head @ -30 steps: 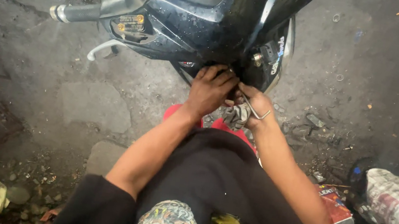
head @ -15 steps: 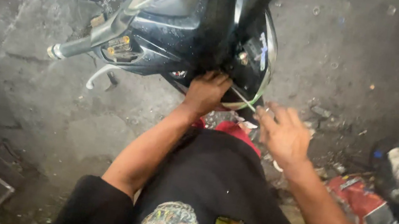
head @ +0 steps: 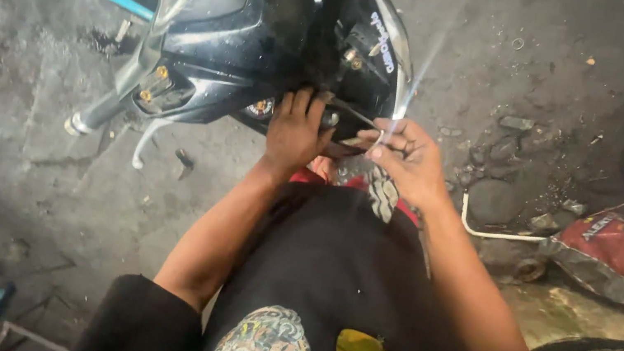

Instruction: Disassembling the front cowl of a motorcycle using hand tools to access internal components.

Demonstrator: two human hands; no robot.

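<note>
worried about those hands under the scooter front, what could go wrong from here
1. The left hand is pressed up under the black scooter front panel; fingers could get pinched against its edge.
2. The right hand pinches a thin cable; it may slip or kink.
3. Anything dropped would be hard to find on the dirty, rubble-strewn floor.

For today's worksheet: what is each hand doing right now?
Left hand: closed, gripping the scooter's black panel.
Right hand: pinching a thin cable.

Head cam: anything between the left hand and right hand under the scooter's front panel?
Yes: a thin metal tool or rod spans the gap from right hand toward left hand, below the scooter panel.
</note>
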